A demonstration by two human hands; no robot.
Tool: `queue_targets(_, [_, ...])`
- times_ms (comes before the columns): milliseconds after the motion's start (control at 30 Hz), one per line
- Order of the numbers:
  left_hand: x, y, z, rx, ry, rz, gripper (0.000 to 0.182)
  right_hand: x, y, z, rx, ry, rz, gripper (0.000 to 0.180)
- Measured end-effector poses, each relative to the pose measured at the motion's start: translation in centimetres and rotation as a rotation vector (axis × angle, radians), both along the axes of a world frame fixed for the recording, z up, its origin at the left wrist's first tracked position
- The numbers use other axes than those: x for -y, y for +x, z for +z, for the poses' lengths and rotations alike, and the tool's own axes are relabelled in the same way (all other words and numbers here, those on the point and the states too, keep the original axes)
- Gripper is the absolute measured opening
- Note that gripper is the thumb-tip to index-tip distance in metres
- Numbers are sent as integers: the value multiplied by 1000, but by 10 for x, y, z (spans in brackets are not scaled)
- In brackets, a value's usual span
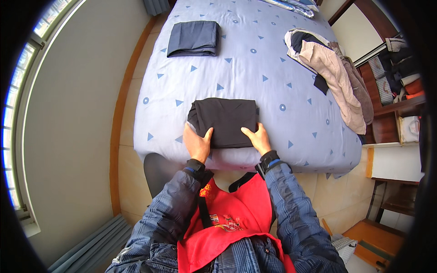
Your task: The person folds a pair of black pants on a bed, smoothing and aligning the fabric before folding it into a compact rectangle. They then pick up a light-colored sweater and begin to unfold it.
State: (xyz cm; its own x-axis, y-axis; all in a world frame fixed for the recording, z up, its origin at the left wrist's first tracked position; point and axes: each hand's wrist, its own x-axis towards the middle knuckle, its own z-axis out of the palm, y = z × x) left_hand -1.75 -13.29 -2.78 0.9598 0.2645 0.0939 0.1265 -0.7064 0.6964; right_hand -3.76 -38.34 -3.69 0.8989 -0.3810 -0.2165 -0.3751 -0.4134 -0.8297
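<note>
A folded black garment (230, 123) lies on the bedsheet near the bed's front edge. My left hand (198, 141) holds its left side, with the thumb on top and the fingers partly hidden beside or under the cloth. At the right side my right hand (257, 137) grips the same garment, its thumb resting on top and its other fingers mostly hidden behind the edge. Farther up the bed, towards the left, sits a folded dark blue garment (194, 38), apart from both hands.
A loose pile of clothes with a beige knit garment (336, 82) hangs along the bed's right edge. Beyond it stands an open wardrobe (385, 109) holding clothes. A wall (78, 102) with a window runs along the left. A wooden stool or table (375, 242) is at lower right.
</note>
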Motion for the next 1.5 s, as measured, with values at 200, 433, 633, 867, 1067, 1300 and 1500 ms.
queue_targets(200, [-10, -11, -6, -448, -619, 74, 90, 17, 20, 34, -211, 461, 103, 80])
queue_targets(433, [-33, 19, 7, -743, -1141, -95, 43, 40, 27, 33, -290, 595, 265, 76])
queue_targets(633, [-26, 27, 5, -847, -1138, 37, 31, 42, 33, 25, -381, 685, 138, 61])
queue_targets(867, [-26, 34, 4, -950, -993, 72, 32, 39, 43, 29, -518, 709, 50, 57])
queue_targets(1067, [-27, 35, 1, -1023, -951, 80, 41, 26, 44, 46, -526, 643, 23, 68])
queue_targets(1300, [-42, 44, 49, -1151, -1114, -3, 42, 6, 24, 100, -702, 689, -72, 70])
queue_targets(1500, [-51, 62, 101, -884, -1310, -10, 44, 10, 116, 150, -401, 554, 224, 61])
